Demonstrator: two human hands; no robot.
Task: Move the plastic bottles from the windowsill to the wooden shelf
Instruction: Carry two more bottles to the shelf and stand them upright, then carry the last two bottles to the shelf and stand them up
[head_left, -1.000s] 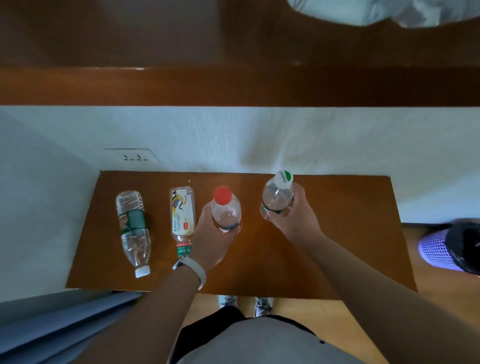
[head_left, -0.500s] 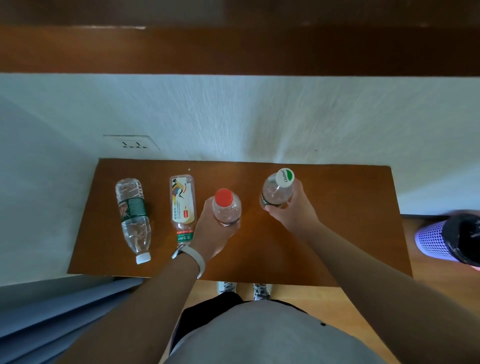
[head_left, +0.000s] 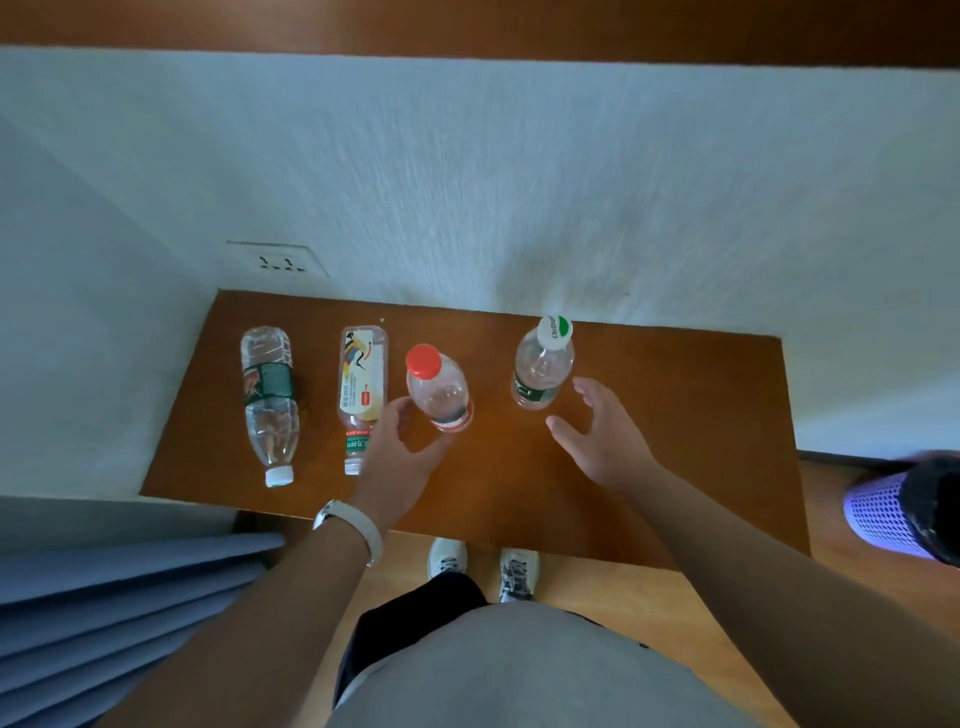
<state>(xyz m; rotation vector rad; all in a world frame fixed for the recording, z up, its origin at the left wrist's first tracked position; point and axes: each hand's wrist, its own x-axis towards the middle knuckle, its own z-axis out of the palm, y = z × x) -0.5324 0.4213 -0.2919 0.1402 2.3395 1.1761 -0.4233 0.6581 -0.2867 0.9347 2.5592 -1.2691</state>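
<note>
Four clear plastic bottles are on the wooden shelf (head_left: 675, 415). A red-capped bottle (head_left: 439, 389) and a bottle with a green-and-white cap (head_left: 543, 366) stand upright. Left of them lie a green-labelled bottle (head_left: 268, 395) and a yellow-labelled bottle (head_left: 362, 384), caps toward me. My left hand (head_left: 400, 457) sits at the base of the red-capped bottle with fingers loosened and spread around it. My right hand (head_left: 602, 436) is open just right of the green-and-white-capped bottle, apart from it.
A white wall with a socket (head_left: 280, 260) rises behind the shelf, with the brown windowsill (head_left: 467, 26) above. Blue curtain folds (head_left: 104, 597) hang at lower left. A purple mesh bin (head_left: 893, 509) stands on the floor at right. My feet are below the shelf's front edge.
Both hands have let go of the two upright bottles, which now stand on the shelf. The right hand has drawn back toward me. The view has tilted further down.
</note>
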